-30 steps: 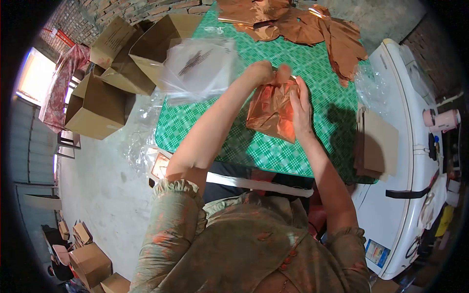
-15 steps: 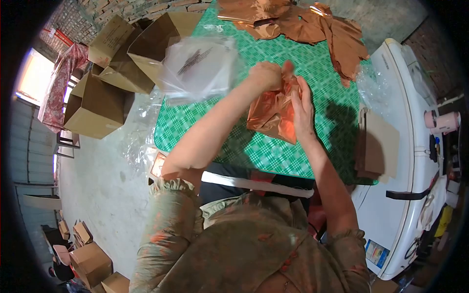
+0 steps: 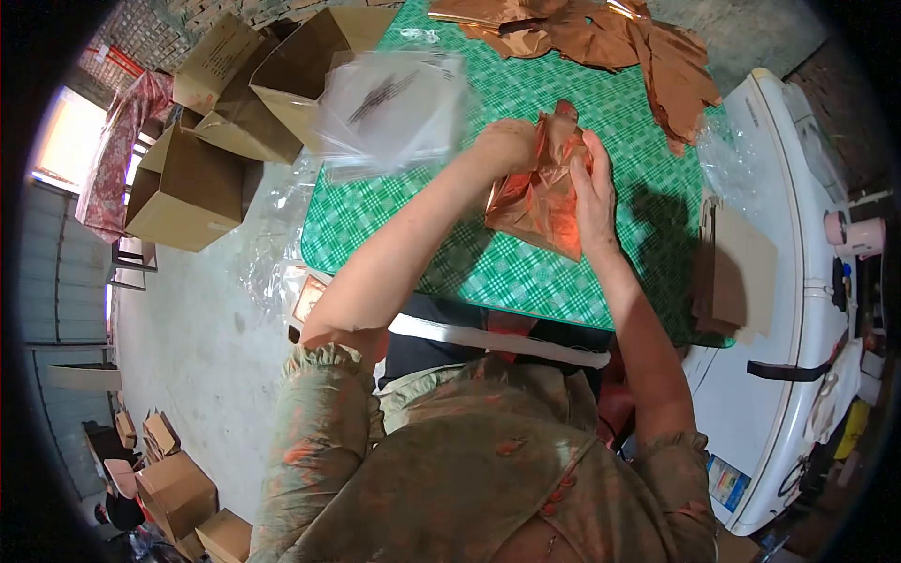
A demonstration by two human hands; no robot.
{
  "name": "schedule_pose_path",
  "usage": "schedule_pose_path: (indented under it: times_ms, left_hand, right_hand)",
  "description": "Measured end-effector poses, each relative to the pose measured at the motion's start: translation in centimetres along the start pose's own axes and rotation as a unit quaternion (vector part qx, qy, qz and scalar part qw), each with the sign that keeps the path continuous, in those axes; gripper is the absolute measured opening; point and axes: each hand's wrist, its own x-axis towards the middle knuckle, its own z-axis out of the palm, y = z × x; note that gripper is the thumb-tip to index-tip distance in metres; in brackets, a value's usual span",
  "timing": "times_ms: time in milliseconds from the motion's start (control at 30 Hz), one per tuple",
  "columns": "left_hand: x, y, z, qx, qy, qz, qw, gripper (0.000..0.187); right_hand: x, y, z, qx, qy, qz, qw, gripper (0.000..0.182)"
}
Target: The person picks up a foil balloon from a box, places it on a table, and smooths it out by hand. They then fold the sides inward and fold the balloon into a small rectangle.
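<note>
While the head view looks down at a green-checked bench (image 3: 352, 220), a crinkly piece of copper foil (image 3: 537, 214) is between two hands, right of the middle. The right hand (image 3: 595, 197) is closed on the foil's right side, with the thumb on the foil and the other fingers along its edge. The left hand (image 3: 510, 145) is curled up at the far left part of the foil; its fingertips are hidden, so I cannot tell if they pinch it.

The foil looks light, thin and soft. It may be slippery, and it could rip if pulled hard. Its side edges seem the best place to hold it, with a gentle touch.

Open cardboard boxes (image 3: 178, 220) are at the far left, beside the bench. Their brown inside walls show, but I cannot tell what is at the bottom. Clear plastic sheets (image 3: 413, 113) are piled on the bench's far left. Crumpled foil sheets (image 3: 671, 70) lie at the far side, and flat card pieces (image 3: 746, 258) at the right edge.
</note>
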Motion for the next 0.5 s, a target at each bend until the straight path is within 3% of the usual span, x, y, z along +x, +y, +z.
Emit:
schedule_pose_path:
  times_ms: [167,400,500]
  left_hand:
    - [1.4,-1.1,0.6,-0.044,-0.003,-0.023,0.999,0.062]
    - [1.8,-2.9,0.6,-0.280,-0.055,-0.055,0.957,0.045]
    - [1.1,-2.5,-0.2,-0.368,-0.089,-0.054,0.924,0.035]
  right_hand:
    - [-0.2,-0.9,0.0,0.033,-0.001,0.024,0.999,0.059]
    - [-0.2,-1.0,-0.6,0.070,-0.024,0.048,0.996,0.064]
    - [0.7,-0.9,-1.3,0.214,-0.023,0.106,0.971,0.066]
